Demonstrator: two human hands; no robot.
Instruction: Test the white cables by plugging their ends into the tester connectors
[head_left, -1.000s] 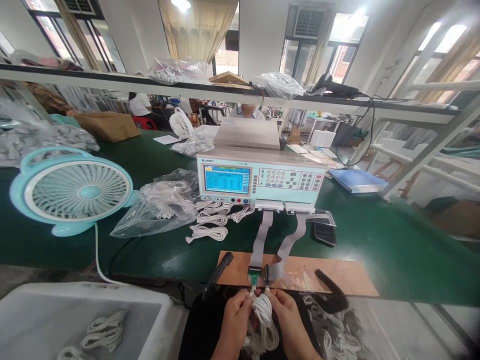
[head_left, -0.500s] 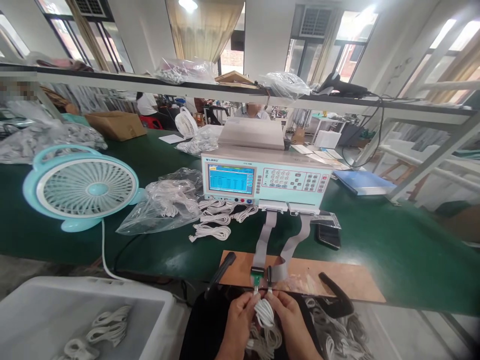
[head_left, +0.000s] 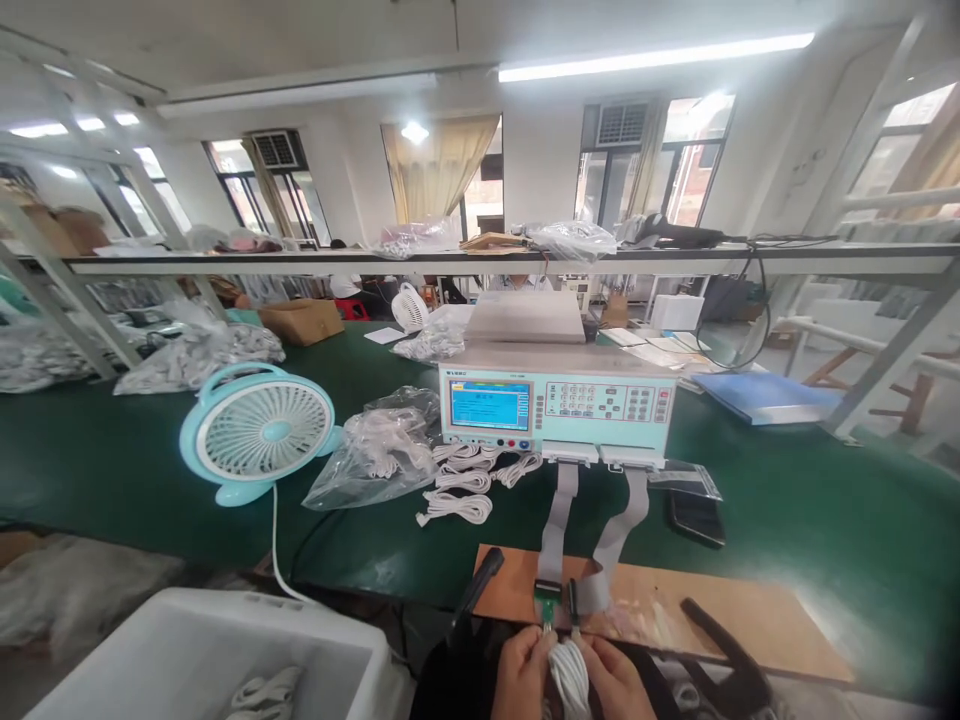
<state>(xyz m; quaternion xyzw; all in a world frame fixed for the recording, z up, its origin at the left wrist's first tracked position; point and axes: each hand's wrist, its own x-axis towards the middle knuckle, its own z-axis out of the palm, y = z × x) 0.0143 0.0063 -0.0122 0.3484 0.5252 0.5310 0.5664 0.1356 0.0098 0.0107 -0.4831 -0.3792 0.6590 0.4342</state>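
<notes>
A bundled white cable (head_left: 570, 682) lies between my two hands at the bottom of the view. My left hand (head_left: 523, 668) pinches one cable end close to a small green circuit board (head_left: 548, 606) on a grey ribbon cable (head_left: 556, 535). The other end is in the closed fingers of my right hand (head_left: 611, 675), near the black connector (head_left: 574, 598) of a second ribbon cable (head_left: 622, 530). Both ribbons run up to a tester (head_left: 555, 405) with a lit blue screen. Whether the plugs are fully seated cannot be made out.
Several coiled white cables (head_left: 457, 506) lie before the tester, beside a plastic bag (head_left: 375, 455) and a light-blue fan (head_left: 262, 433). A white bin (head_left: 187, 625) stands lower left. A phone (head_left: 697, 517) is at right, above a brown board (head_left: 667, 600).
My view has tilted up and shifted left, so everything sits lower and further right. The tester's screen shows a different page. Both hands still hold the cable ends.
</notes>
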